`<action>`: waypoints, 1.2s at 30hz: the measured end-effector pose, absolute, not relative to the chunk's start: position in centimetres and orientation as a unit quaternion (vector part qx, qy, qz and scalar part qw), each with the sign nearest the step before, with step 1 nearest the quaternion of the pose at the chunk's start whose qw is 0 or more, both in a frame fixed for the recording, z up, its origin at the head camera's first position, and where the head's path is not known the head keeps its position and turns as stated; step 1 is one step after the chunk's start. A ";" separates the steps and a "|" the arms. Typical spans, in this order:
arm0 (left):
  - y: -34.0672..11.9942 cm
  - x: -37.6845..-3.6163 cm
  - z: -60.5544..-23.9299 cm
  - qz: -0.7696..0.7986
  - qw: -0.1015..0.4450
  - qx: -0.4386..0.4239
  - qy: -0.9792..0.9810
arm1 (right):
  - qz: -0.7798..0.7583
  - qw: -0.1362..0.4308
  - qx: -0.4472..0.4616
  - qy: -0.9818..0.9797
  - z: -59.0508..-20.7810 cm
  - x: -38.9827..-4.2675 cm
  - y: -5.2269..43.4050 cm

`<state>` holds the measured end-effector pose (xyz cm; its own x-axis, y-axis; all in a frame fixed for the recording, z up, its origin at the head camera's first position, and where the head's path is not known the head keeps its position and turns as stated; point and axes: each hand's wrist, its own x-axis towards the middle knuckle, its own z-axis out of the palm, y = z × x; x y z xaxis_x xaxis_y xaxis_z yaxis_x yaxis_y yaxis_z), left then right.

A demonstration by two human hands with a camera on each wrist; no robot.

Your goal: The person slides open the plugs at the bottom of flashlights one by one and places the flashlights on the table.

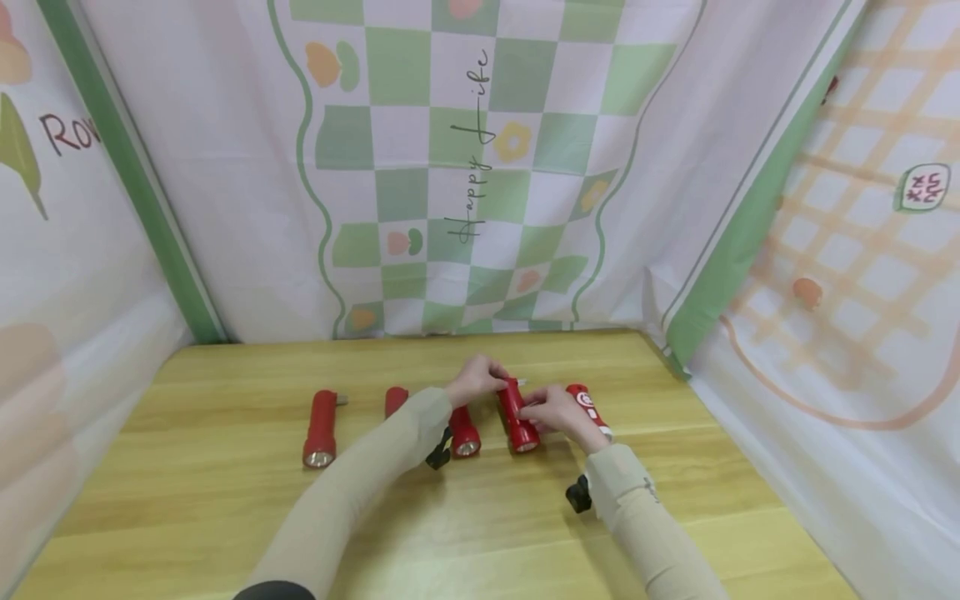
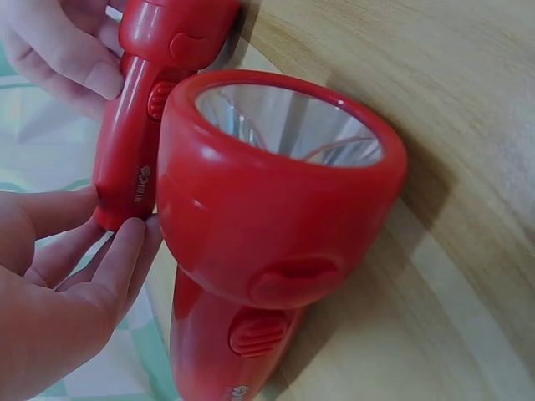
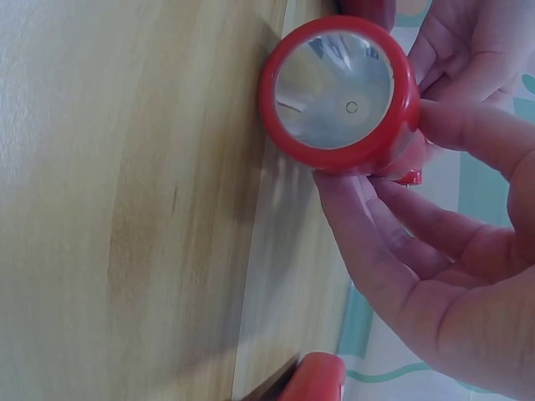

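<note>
Both hands are on one red flashlight (image 1: 517,417), whose lens end points toward the person. My left hand (image 1: 477,379) pinches its tail end between thumb and fingers, near a small metal prong (image 1: 522,382) that sticks out there. My right hand (image 1: 555,410) holds the same flashlight nearer its head, thumb on one side and fingers on the other, as the right wrist view shows around the clear lens (image 3: 334,100). A second red flashlight (image 2: 276,200) lies just left of the held one, large in the left wrist view.
On the wooden table (image 1: 480,533), a red flashlight (image 1: 322,425) with a side prong lies at left. Another red one (image 1: 396,400) is partly hidden behind the left sleeve. A red flashlight with white labels (image 1: 587,407) lies behind the right hand. Printed curtains (image 1: 480,167) enclose the table.
</note>
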<state>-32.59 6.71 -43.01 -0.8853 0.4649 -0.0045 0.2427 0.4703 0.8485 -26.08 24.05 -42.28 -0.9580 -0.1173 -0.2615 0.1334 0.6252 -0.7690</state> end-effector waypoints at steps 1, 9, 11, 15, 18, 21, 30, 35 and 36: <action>6.7 -32.6 -43.0 0.466 0.117 0.208 0.852 | -0.435 0.144 0.007 0.889 -42.3 -26.0 24.0; 7.1 -32.8 -43.3 0.431 0.120 0.211 0.869 | -0.425 0.140 0.001 0.894 -42.6 -26.0 24.3; 7.1 -32.9 -43.4 0.427 0.121 0.210 0.871 | -0.423 0.140 0.001 0.895 -42.6 -26.0 24.3; 7.2 -32.9 -43.5 0.418 0.120 0.212 0.875 | -0.422 0.144 -0.009 0.895 -42.7 -25.9 24.3; 7.3 -32.8 -43.6 0.415 0.123 0.211 0.876 | -0.426 0.150 -0.017 0.892 -42.8 -25.8 24.2; 7.3 -32.7 -43.7 0.414 0.126 0.208 0.877 | -0.425 0.153 -0.019 0.892 -42.8 -25.7 24.1; 7.7 -33.8 -44.3 0.411 0.138 0.197 0.879 | -0.418 0.149 -0.008 0.896 -42.7 -25.8 24.1; 8.1 -36.6 -46.7 0.403 0.131 0.217 0.879 | -0.421 0.149 -0.007 0.895 -42.6 -25.9 24.1; 8.1 -36.7 -46.7 0.400 0.131 0.219 0.880 | -0.421 0.149 -0.008 0.895 -42.6 -26.0 24.2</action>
